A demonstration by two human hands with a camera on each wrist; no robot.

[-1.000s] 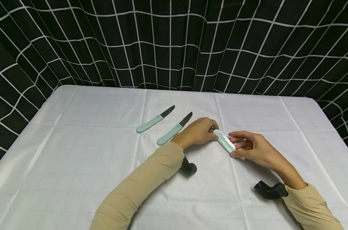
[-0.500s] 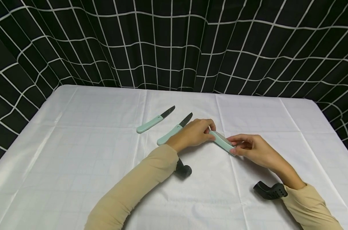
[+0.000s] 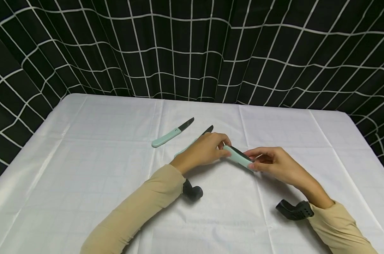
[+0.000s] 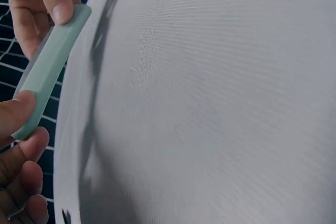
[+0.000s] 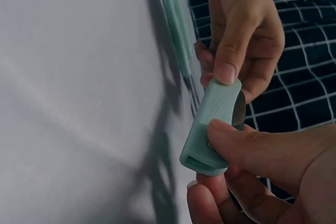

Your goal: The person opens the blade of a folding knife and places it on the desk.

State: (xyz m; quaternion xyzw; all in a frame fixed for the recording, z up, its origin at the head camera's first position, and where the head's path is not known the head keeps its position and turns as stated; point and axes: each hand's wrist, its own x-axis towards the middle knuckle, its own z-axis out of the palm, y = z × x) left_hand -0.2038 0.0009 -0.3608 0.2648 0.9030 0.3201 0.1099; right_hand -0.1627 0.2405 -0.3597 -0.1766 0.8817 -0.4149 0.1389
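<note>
Both hands hold a mint-green folding knife (image 3: pixel 238 157) between them, just above the white cloth. My left hand (image 3: pixel 203 150) pinches its left end, and my right hand (image 3: pixel 276 164) pinches the end near the pivot. The blade (image 5: pixel 239 111) lies folded along the handle, its dark strip showing on the far side. In the left wrist view the handle (image 4: pixel 51 69) runs between both thumbs. Two similar knives lie on the cloth with blades out: one knife (image 3: pixel 167 137) fully visible, the other knife (image 3: pixel 208 129) partly hidden behind my left hand.
A white cloth (image 3: pixel 93 169) with fold creases covers the table. Behind it hangs a black curtain (image 3: pixel 141 42) with a white grid. Dark wrist devices (image 3: pixel 294 210) sit at both tan sleeves (image 3: pixel 141 208).
The folded knife has shifted left and tipped, so its dark blade strip shows more. My left hand and forearm have moved left, covering more of the nearer loose knife.
</note>
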